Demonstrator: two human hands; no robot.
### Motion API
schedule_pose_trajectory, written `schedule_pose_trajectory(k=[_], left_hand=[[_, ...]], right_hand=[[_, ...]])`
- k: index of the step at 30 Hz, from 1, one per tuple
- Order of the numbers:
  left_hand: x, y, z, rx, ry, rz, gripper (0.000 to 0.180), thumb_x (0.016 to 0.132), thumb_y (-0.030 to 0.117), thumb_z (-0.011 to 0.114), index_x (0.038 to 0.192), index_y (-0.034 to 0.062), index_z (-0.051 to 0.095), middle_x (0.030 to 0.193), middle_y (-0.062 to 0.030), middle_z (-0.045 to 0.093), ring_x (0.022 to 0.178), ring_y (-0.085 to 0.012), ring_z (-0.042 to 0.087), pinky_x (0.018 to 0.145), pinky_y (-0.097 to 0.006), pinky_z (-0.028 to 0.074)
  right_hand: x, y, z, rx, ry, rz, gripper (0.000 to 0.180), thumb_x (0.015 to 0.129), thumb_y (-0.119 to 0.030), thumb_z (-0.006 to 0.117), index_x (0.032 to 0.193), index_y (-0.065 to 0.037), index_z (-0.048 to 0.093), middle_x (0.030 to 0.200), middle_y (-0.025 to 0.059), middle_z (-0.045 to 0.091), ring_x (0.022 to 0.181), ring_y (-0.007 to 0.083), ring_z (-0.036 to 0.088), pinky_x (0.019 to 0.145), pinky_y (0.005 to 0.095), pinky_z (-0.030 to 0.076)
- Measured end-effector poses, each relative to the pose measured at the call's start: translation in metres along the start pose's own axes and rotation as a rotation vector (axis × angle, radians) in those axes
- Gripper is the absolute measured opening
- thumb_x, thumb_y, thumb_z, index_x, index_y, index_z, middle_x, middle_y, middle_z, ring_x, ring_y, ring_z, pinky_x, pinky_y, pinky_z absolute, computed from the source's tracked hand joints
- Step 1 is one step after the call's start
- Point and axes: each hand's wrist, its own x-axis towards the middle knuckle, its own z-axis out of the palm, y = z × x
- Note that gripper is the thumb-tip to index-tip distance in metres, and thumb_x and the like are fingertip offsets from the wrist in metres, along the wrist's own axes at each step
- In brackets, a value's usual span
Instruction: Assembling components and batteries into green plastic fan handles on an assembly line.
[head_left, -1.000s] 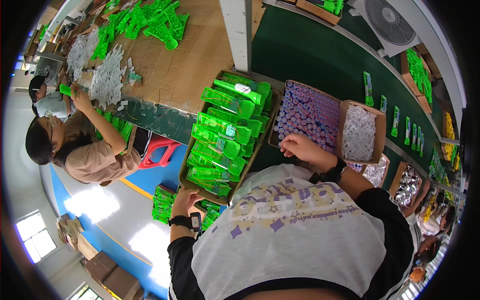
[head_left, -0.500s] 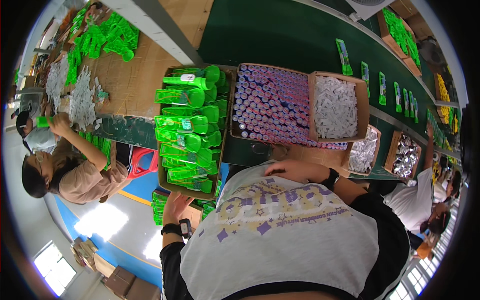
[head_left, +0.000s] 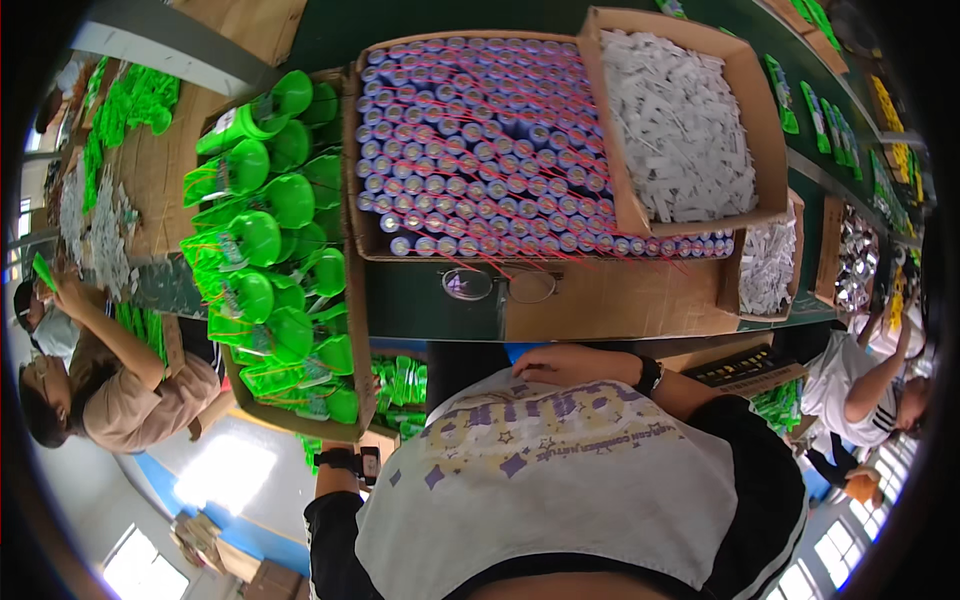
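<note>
My right hand (head_left: 572,362) rests against the front of my shirt, fingers loosely stretched and holding nothing. At my left wrist a dark watch (head_left: 370,465) shows, but the hand's fingers are hidden behind the near end of a long carton (head_left: 359,340). Rows of translucent green plastic shells (head_left: 262,238) with round cup ends and thin orange wires fill that carton. To its right, a shallow carton (head_left: 352,190) is packed with upright purple-blue battery cells (head_left: 440,150) with red wires.
A carton (head_left: 768,120) of small white parts sits over the battery carton's right side. Smaller boxes of white pieces (head_left: 768,265) and shiny metal parts (head_left: 858,260) stand farther right. Eyeglasses (head_left: 500,286) lie near the table edge. Co-workers sit left (head_left: 135,390) and right (head_left: 850,385).
The view has shifted closer to the table, so the cartons look larger. My left hand, visible earlier at the green shells' carton, is now hidden behind its near end. My right hand stays on my shirt.
</note>
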Motion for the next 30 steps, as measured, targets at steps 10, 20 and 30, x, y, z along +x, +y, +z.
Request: schedule_pose_trajectory(k=[10, 20, 30], left_hand=[[-0.031, 0.001, 0.193, 0.948, -0.287, 0.901, 0.014, 0.082, 0.004, 0.047, 0.093, -0.0018, 0.054, 0.086, -0.0093, 0.060, 0.074, -0.0174, 0.057, 0.069, -0.027, 0.045], [-0.052, 0.002, 0.283, 1.417, 0.370, 1.900, 0.037, 0.071, 0.010, 0.054, 0.107, 0.0034, 0.050, 0.106, -0.0084, 0.053, 0.101, -0.0249, 0.047, 0.088, -0.041, 0.035], [-0.063, 0.004, 0.262, 1.543, 0.493, 1.748, 0.046, 0.072, 0.015, 0.052, 0.116, 0.0038, 0.045, 0.116, -0.0095, 0.046, 0.112, -0.0266, 0.039, 0.095, -0.050, 0.026]], right_hand=[[-0.108, -0.078, -0.025, -1.231, 1.435, -0.302, 0.035, 0.070, -0.015, 0.061, 0.102, -0.005, 0.053, 0.109, 0.0120, 0.051, 0.103, 0.0303, 0.046, 0.092, 0.0404, 0.032], [-0.127, -0.042, -0.013, -1.339, 1.471, -0.403, 0.027, 0.064, -0.015, 0.067, 0.086, -0.008, 0.053, 0.084, 0.0035, 0.055, 0.088, 0.0240, 0.047, 0.084, 0.0392, 0.028], [-0.047, -0.099, 0.037, -1.287, 1.209, -0.679, 0.021, 0.066, -0.013, 0.063, 0.083, -0.009, 0.053, 0.083, 0.0016, 0.052, 0.087, 0.0214, 0.045, 0.082, 0.0387, 0.028]])
